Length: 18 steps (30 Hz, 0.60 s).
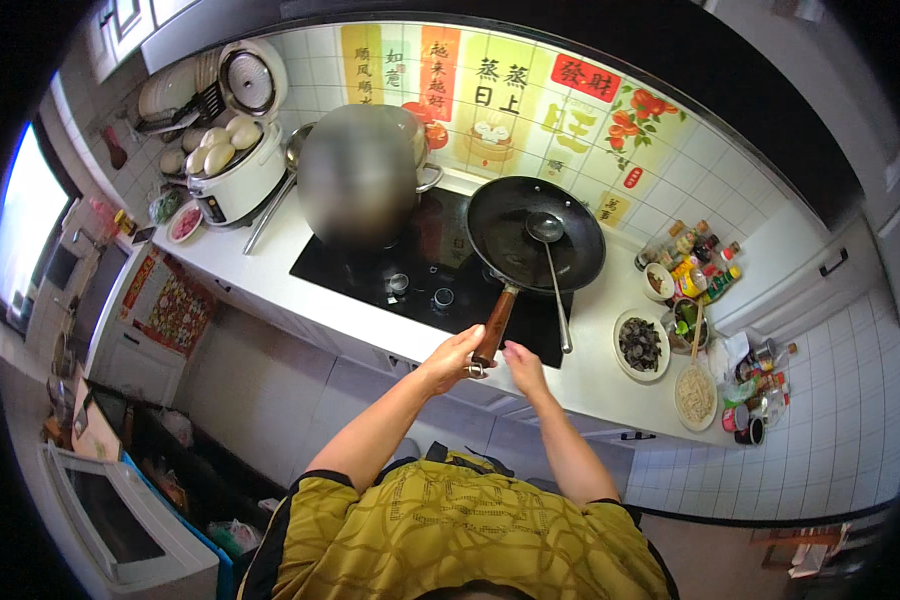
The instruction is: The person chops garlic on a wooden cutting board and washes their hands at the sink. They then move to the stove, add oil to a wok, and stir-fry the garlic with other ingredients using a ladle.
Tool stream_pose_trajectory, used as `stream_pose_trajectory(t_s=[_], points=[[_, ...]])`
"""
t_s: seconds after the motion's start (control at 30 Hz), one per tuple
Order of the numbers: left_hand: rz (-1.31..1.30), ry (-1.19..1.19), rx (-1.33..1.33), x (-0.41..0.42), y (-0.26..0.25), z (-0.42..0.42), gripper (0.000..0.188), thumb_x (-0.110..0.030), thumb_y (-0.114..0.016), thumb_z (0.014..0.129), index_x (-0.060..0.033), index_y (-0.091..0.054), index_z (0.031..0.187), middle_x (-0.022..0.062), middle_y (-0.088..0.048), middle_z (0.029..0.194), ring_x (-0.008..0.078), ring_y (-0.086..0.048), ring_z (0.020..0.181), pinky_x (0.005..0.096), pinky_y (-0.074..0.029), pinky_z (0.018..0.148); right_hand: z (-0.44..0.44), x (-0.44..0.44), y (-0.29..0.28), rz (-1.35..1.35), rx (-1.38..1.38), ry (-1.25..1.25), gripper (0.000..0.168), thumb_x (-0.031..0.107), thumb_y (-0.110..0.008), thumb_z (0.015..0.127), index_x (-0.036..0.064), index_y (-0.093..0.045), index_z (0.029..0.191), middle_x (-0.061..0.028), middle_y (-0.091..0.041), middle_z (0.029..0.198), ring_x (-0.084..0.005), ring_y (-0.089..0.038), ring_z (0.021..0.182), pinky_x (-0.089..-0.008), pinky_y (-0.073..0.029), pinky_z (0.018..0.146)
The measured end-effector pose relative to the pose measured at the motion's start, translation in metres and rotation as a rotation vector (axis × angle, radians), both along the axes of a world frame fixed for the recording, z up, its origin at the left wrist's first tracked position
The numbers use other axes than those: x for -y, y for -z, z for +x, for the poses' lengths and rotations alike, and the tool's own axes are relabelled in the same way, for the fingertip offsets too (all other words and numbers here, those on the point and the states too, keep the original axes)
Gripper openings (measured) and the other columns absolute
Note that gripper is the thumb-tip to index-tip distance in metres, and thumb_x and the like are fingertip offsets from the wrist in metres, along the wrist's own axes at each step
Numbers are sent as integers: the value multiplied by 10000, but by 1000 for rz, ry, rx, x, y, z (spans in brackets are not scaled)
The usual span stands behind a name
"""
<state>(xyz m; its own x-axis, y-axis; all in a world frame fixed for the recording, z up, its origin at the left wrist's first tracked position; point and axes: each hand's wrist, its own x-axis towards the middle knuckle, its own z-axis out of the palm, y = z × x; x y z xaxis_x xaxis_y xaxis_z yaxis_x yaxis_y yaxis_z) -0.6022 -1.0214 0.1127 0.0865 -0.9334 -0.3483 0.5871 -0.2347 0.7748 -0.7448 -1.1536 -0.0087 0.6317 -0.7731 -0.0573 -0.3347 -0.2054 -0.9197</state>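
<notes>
A black wok (510, 232) sits on the right side of the black glass cooktop (360, 277), tilted a little. My left hand (454, 361) is closed around the end of its brown wooden handle (499, 324). Just right of that handle, my right hand (525, 366) holds nothing that I can see; its fingers are partly bent. A metal ladle (556, 296) rests in the wok, its bowl on the dark inner surface and its handle reaching over the rim towards me. Behind the cooktop's left part stands a steel pot (424, 142), mostly hidden by a blurred round patch.
At right are a plate of black fungus (640, 345), a plate of pale strips (695, 397), a glass bowl with chopsticks (686, 326), a small bowl (658, 282) and several bottles (720, 285). An open rice cooker (232, 184) topped with buns and a bowl of meat (185, 223) stand left.
</notes>
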Motion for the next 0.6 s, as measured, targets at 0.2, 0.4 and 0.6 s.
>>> stream_pose_trajectory(t_s=[0.2,0.4,0.6], points=[[174,-169,163,-106,35,25,561,-312,-476,870,-41,-266,1314,101,-525,1089,186,-550,892,299,-446,735,99,-24,10,-772,-183,-307,614,286,-548,779,-11,-319,1265,-191,-346,1299,-308,-333,1206,-438,-252,988],[421,-343,232,-209,70,36,491,-258,-493,859,-40,-336,1271,79,-550,1029,153,-543,855,275,-447,711,149,-21,-3,-837,-388,-362,689,426,-479,802,-32,-279,1277,-185,-266,1347,-284,-225,1266,-462,-160,1025],[590,-516,178,-274,106,29,442,-231,-493,863,-46,-369,1244,75,-557,1002,146,-544,840,264,-450,688,127,19,-5,-907,-117,-675,641,321,-576,735,-11,-349,1233,-169,-315,1319,-289,-257,1251,-499,-159,1012]])
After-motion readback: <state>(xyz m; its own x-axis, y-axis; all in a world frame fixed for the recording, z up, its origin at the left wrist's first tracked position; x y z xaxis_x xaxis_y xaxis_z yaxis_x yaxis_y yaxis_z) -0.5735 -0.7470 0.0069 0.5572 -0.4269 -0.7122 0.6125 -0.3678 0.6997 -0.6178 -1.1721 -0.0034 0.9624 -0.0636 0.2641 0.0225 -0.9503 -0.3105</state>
